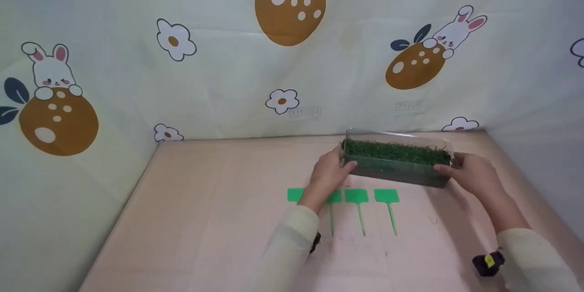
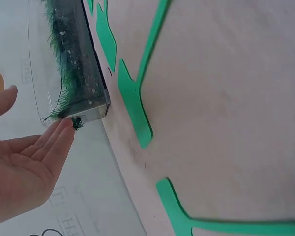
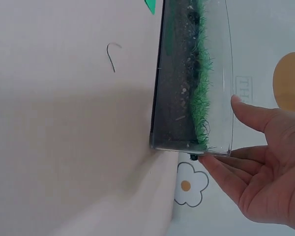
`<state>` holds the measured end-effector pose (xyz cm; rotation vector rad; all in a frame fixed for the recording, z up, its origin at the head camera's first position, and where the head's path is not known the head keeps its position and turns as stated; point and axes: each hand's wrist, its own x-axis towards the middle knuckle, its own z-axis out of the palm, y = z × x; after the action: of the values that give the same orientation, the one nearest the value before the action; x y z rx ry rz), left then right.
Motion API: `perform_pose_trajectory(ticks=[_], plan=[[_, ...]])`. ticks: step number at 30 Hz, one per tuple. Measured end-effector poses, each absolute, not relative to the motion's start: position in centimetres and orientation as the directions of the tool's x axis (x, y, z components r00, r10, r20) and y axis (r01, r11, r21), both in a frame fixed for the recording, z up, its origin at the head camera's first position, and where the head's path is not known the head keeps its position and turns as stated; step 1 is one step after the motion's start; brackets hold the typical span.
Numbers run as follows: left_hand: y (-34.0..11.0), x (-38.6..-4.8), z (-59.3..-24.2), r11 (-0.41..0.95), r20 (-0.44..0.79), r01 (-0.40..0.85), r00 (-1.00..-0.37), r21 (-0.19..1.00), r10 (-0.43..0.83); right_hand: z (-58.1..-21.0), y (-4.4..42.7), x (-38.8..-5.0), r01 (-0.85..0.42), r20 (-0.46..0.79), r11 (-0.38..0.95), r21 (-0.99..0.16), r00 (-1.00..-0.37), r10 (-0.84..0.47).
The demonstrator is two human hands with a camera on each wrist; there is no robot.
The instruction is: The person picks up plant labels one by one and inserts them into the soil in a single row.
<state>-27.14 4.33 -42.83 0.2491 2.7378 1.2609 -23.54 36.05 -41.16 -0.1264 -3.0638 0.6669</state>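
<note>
Backdrop (image 1: pixel 219 82): printed cloth behind the table; a margin before it seemed wise to keep.
Table (image 1: pixel 191 219): had the box toward its back right; whether the base touched down, I could not tell.
Box (image 1: pixel 397 174): clear-walled, lengthwise between both hands, front side slightly slanted to the viewer; equal pressure from both ends looked best for keeping it level.
Grass (image 1: pixel 388 149): ran along the box over dark filling with pale bits; tipping risked spilling some.
Left hand (image 1: pixel 327 169): at the box's left end, fingers nearly straight with tips at the end wall, thumb well away from them; grip apart, so lifting would have called for firmer support.
Right hand (image 1: pixel 474 171): at the opposite end, fingers extended, thumb spread toward the rim; grip apart too, best matched to the other in height.
Tags (image 1: pixel 357 195): four, green, rowed before the box, one partly behind the left wrist; sleeves needed care there.
Thread (image 3: pixel 109 56): thin, bent, on the table near the box.
</note>
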Motion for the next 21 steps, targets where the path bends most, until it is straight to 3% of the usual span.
perform_pose_trajectory(ticks=[21], plan=[[-0.6, -27.8, -42.3, 0.788, 0.016, 0.057, -0.998, 0.613, 0.059, -40.8, 31.6, -25.4, 0.058, -0.121, 0.863, -0.502, -0.993, -0.004]])
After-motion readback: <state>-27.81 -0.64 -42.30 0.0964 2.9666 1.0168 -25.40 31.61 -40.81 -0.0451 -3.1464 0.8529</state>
